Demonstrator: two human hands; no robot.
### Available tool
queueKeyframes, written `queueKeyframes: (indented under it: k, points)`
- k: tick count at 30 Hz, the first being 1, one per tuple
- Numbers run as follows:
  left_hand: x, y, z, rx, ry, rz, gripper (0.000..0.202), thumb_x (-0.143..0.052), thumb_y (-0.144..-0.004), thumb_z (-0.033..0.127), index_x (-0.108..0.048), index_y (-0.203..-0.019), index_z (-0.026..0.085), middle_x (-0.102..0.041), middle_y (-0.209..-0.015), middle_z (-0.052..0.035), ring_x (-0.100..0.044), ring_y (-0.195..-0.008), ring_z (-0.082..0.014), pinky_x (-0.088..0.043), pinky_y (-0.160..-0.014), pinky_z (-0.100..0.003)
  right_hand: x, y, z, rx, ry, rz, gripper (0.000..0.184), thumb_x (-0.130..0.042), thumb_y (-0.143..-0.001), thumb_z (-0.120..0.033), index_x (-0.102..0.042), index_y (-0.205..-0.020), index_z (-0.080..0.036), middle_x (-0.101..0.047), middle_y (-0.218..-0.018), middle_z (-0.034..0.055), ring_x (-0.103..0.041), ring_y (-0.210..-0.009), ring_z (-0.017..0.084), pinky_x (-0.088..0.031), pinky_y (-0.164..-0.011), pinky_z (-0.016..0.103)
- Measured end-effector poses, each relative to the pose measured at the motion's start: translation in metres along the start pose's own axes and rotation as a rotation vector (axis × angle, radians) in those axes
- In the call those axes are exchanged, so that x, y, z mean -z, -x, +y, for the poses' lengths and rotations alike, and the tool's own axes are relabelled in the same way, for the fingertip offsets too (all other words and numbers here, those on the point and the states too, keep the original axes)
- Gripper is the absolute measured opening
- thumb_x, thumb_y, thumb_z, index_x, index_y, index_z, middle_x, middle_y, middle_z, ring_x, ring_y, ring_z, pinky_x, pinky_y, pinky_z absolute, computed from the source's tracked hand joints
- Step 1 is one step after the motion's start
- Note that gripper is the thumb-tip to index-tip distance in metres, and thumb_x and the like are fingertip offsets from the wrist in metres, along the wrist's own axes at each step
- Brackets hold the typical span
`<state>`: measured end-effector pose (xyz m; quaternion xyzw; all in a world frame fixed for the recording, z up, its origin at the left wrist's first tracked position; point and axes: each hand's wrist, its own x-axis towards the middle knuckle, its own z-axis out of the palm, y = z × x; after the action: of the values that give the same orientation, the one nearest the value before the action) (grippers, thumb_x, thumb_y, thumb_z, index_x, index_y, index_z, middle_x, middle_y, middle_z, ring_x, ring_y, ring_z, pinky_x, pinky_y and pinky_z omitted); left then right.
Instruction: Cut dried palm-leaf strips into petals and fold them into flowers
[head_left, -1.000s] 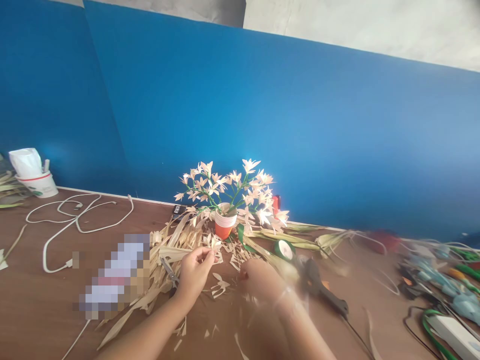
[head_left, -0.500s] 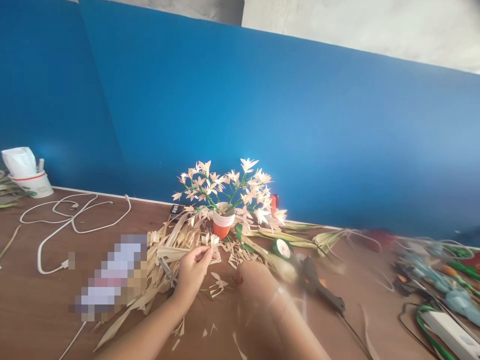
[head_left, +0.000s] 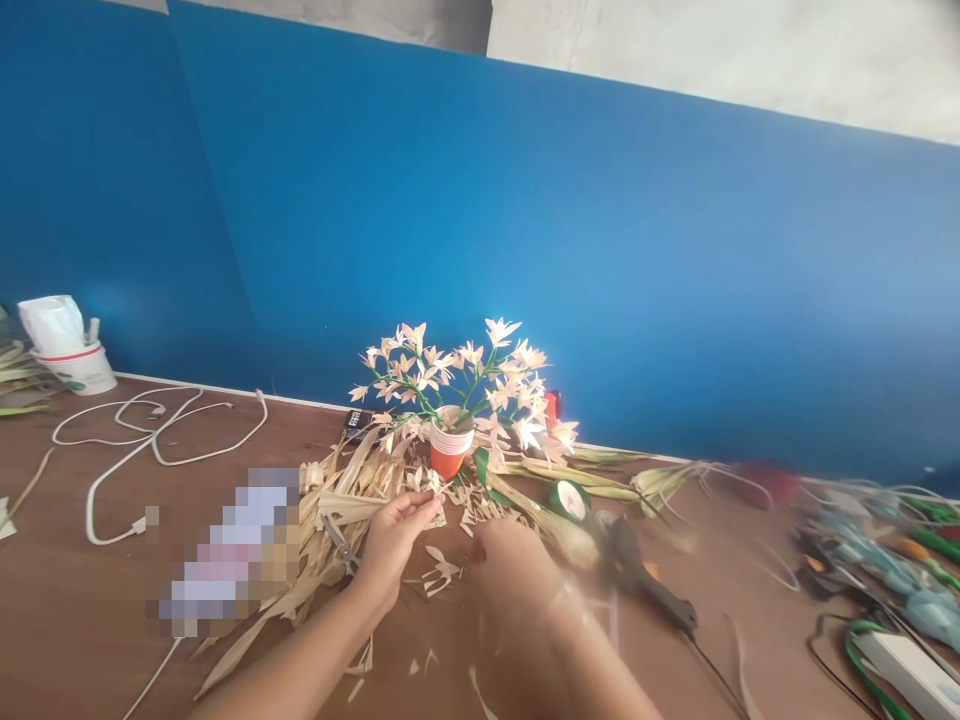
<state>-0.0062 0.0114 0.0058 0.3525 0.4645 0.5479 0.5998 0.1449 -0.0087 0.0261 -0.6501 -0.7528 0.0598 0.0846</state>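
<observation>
My left hand (head_left: 396,535) is closed in a pinch on a small cream flower (head_left: 433,482) of dried husk, held just in front of an orange-and-white cup (head_left: 451,455). Out of that cup rise green stems bearing several pale husk flowers (head_left: 501,385). My right hand (head_left: 514,565) is low over the table, right of the left hand; it is smeared and its fingers are hidden beneath it. Between the hands lie cut husk petals (head_left: 439,570). Scissors (head_left: 341,545) rest on the husk strips by my left wrist.
A black glue gun (head_left: 646,580) and a roll of green tape (head_left: 568,500) lie to the right. Dried husks (head_left: 322,560) spread on the left, near white cables (head_left: 154,435) and a white tub (head_left: 79,368). A power strip (head_left: 911,670) sits far right. A blue partition (head_left: 480,220) stands behind.
The whole view has shifted slightly, so things appear a little further right. My left hand still pinches the flower before the cup, and my right hand stays low over the table.
</observation>
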Motion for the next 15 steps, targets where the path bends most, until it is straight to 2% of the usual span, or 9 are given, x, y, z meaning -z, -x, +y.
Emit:
queueKeyframes:
  k: [2, 4, 6, 8, 11, 15]
  points:
    - [-0.002, 0.001, 0.001, 0.035, 0.065, 0.000, 0.028, -0.080, -0.054, 0.032, -0.070, -0.073, 0.015, -0.068, -0.068, -0.0001, -0.058, -0.067, -0.0122, -0.043, -0.065, -0.022, 0.008, -0.002, 0.000, -0.024, -0.145, -0.048, 0.009, -0.057, -0.058, -0.011, -0.059, -0.054, -0.020, -0.062, -0.054, -0.0007, -0.054, -0.051, 0.013, -0.032, -0.044, 0.020]
    - [-0.002, 0.001, 0.000, 0.068, 0.153, -0.026, 0.026, -0.082, -0.053, 0.029, -0.070, -0.071, 0.014, -0.063, -0.063, 0.0024, -0.050, -0.057, -0.0072, -0.038, -0.056, -0.018, 0.012, -0.004, -0.002, -0.048, -0.427, -0.081, 0.007, -0.054, -0.060, -0.013, -0.056, -0.056, -0.018, -0.057, -0.054, -0.0026, -0.050, -0.051, 0.011, -0.032, -0.045, 0.019]
    - [-0.002, 0.001, -0.001, 0.102, 0.238, -0.081, 0.026, -0.083, -0.052, 0.027, -0.070, -0.071, 0.013, -0.062, -0.065, 0.0020, -0.045, -0.054, -0.0050, -0.035, -0.052, -0.017, 0.013, -0.006, -0.005, -0.063, -0.716, -0.093, 0.006, -0.051, -0.063, -0.014, -0.052, -0.058, -0.018, -0.053, -0.054, -0.0035, -0.046, -0.051, 0.009, -0.033, -0.047, 0.019]
    - [0.000, 0.000, -0.001, 0.145, 0.303, -0.151, 0.026, -0.083, -0.053, 0.025, -0.071, -0.072, 0.011, -0.061, -0.066, 0.0007, -0.045, -0.054, -0.0048, -0.036, -0.052, -0.017, 0.011, -0.006, -0.009, -0.070, -0.886, -0.090, 0.006, -0.051, -0.065, -0.016, -0.049, -0.060, -0.018, -0.050, -0.055, -0.0039, -0.044, -0.051, 0.009, -0.034, -0.047, 0.019]
    - [0.002, 0.000, -0.001, 0.205, 0.355, -0.241, 0.024, -0.082, -0.056, 0.023, -0.072, -0.073, 0.009, -0.058, -0.060, 0.0009, -0.046, -0.055, -0.0050, -0.038, -0.053, -0.016, 0.011, -0.005, -0.014, -0.071, -0.977, -0.072, 0.005, -0.052, -0.066, -0.018, -0.049, -0.063, -0.018, -0.052, -0.056, -0.0038, -0.046, -0.052, 0.009, -0.036, -0.049, 0.020]
    - [0.003, -0.001, -0.001, 0.265, 0.410, -0.298, 0.024, -0.082, -0.058, 0.020, -0.072, -0.077, 0.008, -0.056, -0.057, 0.0021, -0.047, -0.054, -0.0040, -0.039, -0.054, -0.014, 0.014, -0.003, -0.017, -0.024, -0.928, -0.062, 0.004, -0.053, -0.069, -0.018, -0.051, -0.065, -0.017, -0.053, -0.058, -0.0030, -0.047, -0.055, 0.010, -0.037, -0.051, 0.020]
